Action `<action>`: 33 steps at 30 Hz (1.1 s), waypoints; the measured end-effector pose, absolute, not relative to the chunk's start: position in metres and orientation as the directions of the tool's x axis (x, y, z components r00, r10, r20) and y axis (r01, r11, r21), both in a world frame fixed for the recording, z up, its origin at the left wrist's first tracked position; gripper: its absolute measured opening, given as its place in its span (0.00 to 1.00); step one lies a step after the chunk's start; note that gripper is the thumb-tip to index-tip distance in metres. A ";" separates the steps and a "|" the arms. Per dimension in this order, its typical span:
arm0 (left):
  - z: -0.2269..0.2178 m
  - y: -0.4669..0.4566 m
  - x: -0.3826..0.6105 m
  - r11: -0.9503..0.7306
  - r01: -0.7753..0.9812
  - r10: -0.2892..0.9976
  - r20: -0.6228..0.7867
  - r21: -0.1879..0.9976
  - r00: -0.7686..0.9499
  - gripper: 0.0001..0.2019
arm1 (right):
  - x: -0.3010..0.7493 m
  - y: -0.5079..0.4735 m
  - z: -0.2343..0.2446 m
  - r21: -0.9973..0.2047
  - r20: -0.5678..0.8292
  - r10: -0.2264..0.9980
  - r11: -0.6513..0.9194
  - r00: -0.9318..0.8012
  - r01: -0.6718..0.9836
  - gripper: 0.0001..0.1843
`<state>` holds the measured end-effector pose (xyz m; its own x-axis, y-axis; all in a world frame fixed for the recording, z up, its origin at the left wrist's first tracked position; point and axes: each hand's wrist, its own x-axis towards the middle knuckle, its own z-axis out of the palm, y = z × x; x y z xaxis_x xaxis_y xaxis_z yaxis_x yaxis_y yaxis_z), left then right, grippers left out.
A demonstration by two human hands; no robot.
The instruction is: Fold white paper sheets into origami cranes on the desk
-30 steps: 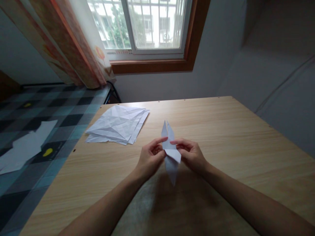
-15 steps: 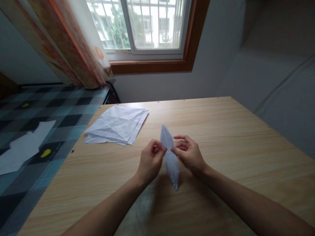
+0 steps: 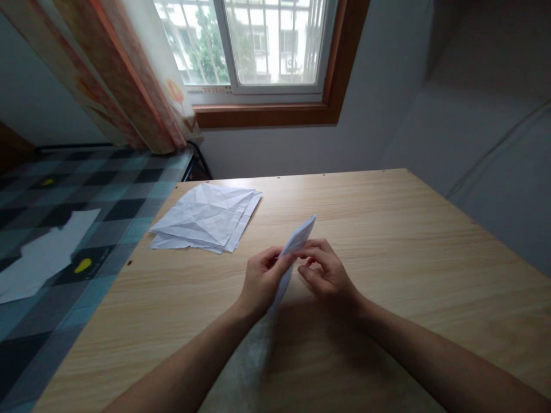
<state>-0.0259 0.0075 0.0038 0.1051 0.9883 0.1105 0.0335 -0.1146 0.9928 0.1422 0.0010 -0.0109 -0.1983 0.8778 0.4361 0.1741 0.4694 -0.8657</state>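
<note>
A long, narrow piece of folded white paper is held above the wooden table, slanting with its upper tip toward the right. My left hand pinches it around the middle, thumb on the near side and fingers behind. Close by on the right, my right hand has its fingertips against the paper near my left thumb. Its own thumb stays apart from the sheet, and the fingers are loosely bent. The paper's lower end is partly hidden behind my left hand.
Several creased white sheets lie stacked at the table's back left. The wooden table reaches toward the wall. Left of it, torn white paper rests on a checked cloth. A curtain hangs beside the window.
The folded paper has turned, so its upper tip now leans right instead of left. My right thumb has come off it, while my left hand keeps hold.
</note>
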 end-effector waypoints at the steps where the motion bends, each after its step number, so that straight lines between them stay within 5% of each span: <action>1: 0.003 0.008 -0.026 -0.109 0.020 0.991 0.107 0.994 0.086 0.11 | 0.142 0.001 -0.012 -0.866 0.433 0.885 0.461 -0.168 0.193 0.12; 10: -0.010 0.011 -0.018 -0.027 -0.326 1.000 0.025 0.945 -0.011 0.20 | 0.143 0.003 -0.016 -0.944 0.301 0.921 0.325 -0.247 0.060 0.13; 18: -0.007 0.010 -0.023 -0.030 -0.182 1.000 0.031 0.983 0.003 0.08 | 0.144 0.008 -0.023 -0.954 0.300 0.918 0.285 -0.260 -0.096 0.23; 24: -0.009 0.009 -0.028 -0.011 -0.117 0.993 0.025 0.993 0.118 0.07 | 0.144 0.008 -0.020 -0.970 0.225 0.946 0.196 -0.233 -0.142 0.13; 28: -0.004 0.006 -0.026 -0.057 -0.127 0.985 0.077 0.990 0.153 0.09 | 0.146 0.009 -0.017 -0.963 0.271 0.952 0.270 -0.139 -0.022 0.07; 33: -0.002 0.006 -0.021 -0.095 -0.030 0.991 0.097 0.995 0.097 0.06 | 0.144 0.007 -0.020 -0.967 0.254 0.965 0.255 -0.070 0.018 0.08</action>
<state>-0.0212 0.0058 -0.0025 0.0971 0.9905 0.0972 -0.0298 -0.0947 0.9951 0.1444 0.0070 -0.0204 -0.0703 0.9648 0.2536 0.0180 0.2554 -0.9667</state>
